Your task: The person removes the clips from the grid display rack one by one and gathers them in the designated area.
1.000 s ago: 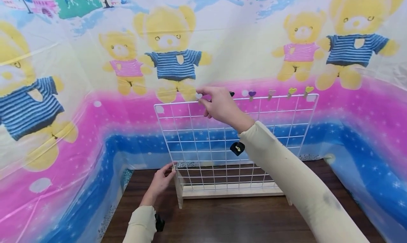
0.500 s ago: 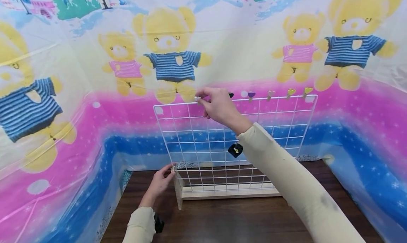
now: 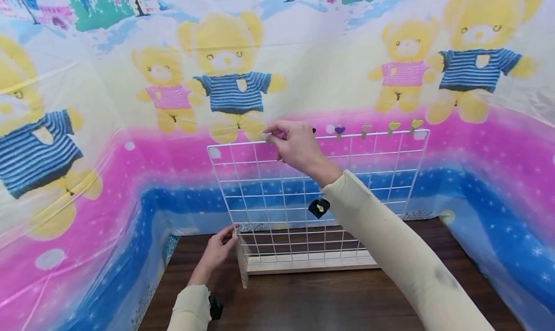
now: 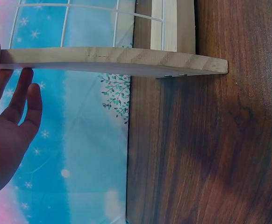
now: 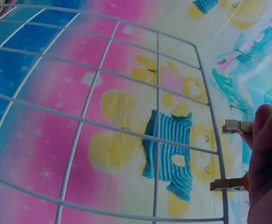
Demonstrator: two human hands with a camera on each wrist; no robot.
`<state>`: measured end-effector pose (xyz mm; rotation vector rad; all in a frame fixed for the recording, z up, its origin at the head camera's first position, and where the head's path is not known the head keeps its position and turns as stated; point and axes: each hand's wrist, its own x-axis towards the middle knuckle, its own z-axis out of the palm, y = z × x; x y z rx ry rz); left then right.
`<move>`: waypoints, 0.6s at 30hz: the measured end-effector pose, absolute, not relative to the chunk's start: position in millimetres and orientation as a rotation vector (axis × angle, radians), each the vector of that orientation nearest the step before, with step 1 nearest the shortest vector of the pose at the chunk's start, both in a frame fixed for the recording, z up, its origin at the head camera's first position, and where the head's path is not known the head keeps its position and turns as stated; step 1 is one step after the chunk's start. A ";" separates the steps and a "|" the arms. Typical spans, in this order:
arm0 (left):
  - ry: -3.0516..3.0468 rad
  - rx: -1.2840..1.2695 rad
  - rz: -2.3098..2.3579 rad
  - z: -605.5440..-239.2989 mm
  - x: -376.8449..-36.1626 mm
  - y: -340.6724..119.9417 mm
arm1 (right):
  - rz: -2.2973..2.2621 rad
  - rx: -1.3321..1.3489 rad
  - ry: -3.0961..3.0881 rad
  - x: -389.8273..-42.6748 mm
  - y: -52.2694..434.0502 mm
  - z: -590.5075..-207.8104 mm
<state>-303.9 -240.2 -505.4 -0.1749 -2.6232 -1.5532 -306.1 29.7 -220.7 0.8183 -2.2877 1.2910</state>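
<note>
I'm seeing little change — right hand (image 3: pixel 299 145) is still pinching the white clip (image 3: pixel 267 136) at the wire grid's (image 3: pixel 303 201) top edge, grip clamped. Left hand (image 3: pixel 218 251) stays open, fingers bracing the wooden base (image 3: pixel 303 263) — clipping isn't finished.

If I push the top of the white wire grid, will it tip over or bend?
Probably it tips easily: the wire grid stands tall on a narrow wooden base, and the left hand steadies that base. Its thin wires likely flex slightly. It looks light, being mostly open mesh.
</note>
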 end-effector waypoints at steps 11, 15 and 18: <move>-2.632 -0.172 -1.556 -503.4 -302.4 -242.0 | 1.469 0.863 -2.365 -285.1 39.8 -234.5; -2.643 -0.161 -1.545 -503.7 -301.6 -241.2 | 1.505 0.853 -2.374 -281.2 46.1 -249.2; -2.640 -0.162 -1.544 -504.6 -301.5 -240.0 | 1.530 0.857 -2.378 -277.9 50.9 -262.0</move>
